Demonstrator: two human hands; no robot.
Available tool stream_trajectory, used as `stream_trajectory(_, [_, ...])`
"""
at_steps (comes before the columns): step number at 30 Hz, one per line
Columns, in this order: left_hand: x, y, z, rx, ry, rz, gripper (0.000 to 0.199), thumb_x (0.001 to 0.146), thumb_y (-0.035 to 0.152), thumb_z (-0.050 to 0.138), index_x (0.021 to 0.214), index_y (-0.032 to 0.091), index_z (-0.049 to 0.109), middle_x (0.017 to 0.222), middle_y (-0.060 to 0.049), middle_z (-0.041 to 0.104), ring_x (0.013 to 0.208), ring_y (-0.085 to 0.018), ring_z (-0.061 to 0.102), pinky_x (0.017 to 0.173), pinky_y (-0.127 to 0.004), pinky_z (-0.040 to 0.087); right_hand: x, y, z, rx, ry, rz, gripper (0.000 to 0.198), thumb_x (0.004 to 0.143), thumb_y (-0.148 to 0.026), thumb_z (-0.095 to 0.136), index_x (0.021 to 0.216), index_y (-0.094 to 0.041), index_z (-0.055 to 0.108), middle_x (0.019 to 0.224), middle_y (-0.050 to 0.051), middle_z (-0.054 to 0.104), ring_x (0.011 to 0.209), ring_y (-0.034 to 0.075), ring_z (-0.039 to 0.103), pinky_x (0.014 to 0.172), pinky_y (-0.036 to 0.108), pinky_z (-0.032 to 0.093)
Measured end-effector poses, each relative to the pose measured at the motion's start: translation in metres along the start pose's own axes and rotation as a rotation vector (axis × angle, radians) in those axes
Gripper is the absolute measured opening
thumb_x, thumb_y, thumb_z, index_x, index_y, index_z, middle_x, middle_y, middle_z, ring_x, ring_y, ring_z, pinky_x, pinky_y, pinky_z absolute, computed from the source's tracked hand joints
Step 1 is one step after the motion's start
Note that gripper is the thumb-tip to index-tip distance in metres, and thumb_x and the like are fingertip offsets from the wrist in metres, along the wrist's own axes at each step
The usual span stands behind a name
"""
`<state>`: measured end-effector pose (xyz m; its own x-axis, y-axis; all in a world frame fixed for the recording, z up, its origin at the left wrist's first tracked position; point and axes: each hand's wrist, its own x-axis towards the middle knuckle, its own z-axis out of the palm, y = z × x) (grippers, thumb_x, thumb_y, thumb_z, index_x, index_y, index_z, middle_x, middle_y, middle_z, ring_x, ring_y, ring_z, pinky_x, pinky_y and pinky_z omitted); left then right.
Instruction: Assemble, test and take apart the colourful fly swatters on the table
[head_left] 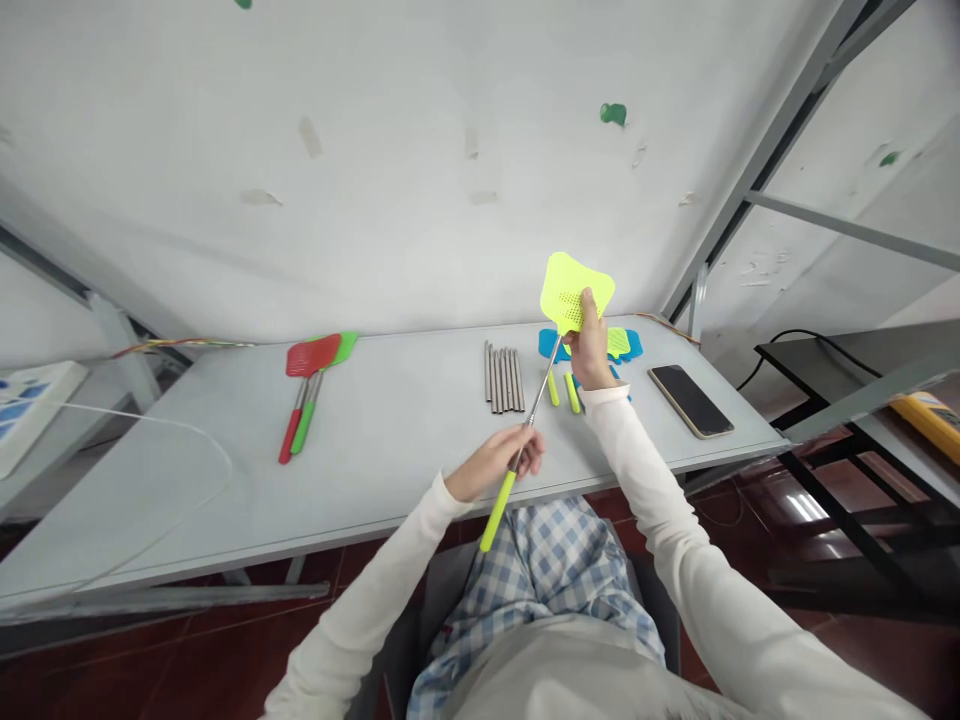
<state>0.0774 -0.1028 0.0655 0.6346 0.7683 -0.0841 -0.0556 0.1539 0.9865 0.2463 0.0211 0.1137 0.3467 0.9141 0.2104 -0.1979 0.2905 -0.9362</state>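
Observation:
A yellow fly swatter point(564, 290) with an extended metal rod is held up at a slant over the table's front edge. My right hand point(591, 350) grips its perforated head, thumb on the face. Lower down, my left hand point(511, 456) is closed around the metal rod, just above the yellow handle. Behind the swatter lies a row of several loose metal rods point(504, 378). Two yellow handles point(573, 393) rest beside my right wrist. Blue swatter heads point(630, 343) and a yellow one point(618, 342) lie partly hidden behind my right hand.
At the left of the grey table point(405, 430) lie a red fly swatter point(313, 355) and a green one point(304, 425), overlapping. A smartphone point(690, 399) rests at the right. A white wall point(420, 200) stands along the back, and metal frame posts point(750, 180) rise at the right.

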Motion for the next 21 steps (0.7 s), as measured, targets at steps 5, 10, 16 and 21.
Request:
stream_trajectory(5, [0.048,0.034,-0.002,-0.089,0.173,0.082,0.038,0.082,0.055,0.057,0.093,0.02,0.049,0.072,0.005,0.05,0.044,-0.002,0.035,0.039,-0.016,0.024,-0.028,0.012,0.017,-0.071,0.0,0.009,0.05,0.083,-0.068,0.042,0.098,-0.022,0.057,0.088,0.005,0.06,0.075,0.017,0.057,0.052,0.027,0.044])
stream_trajectory(10, [0.078,0.038,0.011,-0.133,0.239,0.127,0.044,0.085,0.064,0.046,0.077,0.022,0.035,0.054,0.012,0.022,0.035,-0.001,0.013,0.036,-0.015,0.007,-0.016,0.012,0.017,-0.151,0.015,-0.116,0.054,0.078,-0.074,0.043,0.085,-0.022,0.057,0.075,0.003,0.056,0.077,0.018,0.056,0.056,0.029,0.045])
stream_trajectory(16, [0.076,0.035,0.015,-0.154,0.151,0.028,0.047,0.082,0.066,0.049,0.074,0.023,0.032,0.052,0.013,0.02,0.034,-0.002,0.011,0.034,-0.014,0.006,0.029,0.018,0.01,-0.06,0.015,0.207,0.063,0.076,-0.082,0.034,0.08,-0.022,0.052,0.061,-0.001,0.048,0.05,0.012,0.044,0.044,0.027,0.038])
stream_trajectory(21, [0.07,0.032,0.007,-0.146,0.202,0.029,0.043,0.086,0.062,0.045,0.075,0.023,0.032,0.051,0.013,0.018,0.033,-0.002,0.01,0.034,-0.014,0.006,0.025,0.019,0.013,-0.261,-0.015,0.126,0.067,0.076,-0.082,0.033,0.094,-0.02,0.052,0.087,0.008,0.058,0.073,0.016,0.056,0.059,0.03,0.048])
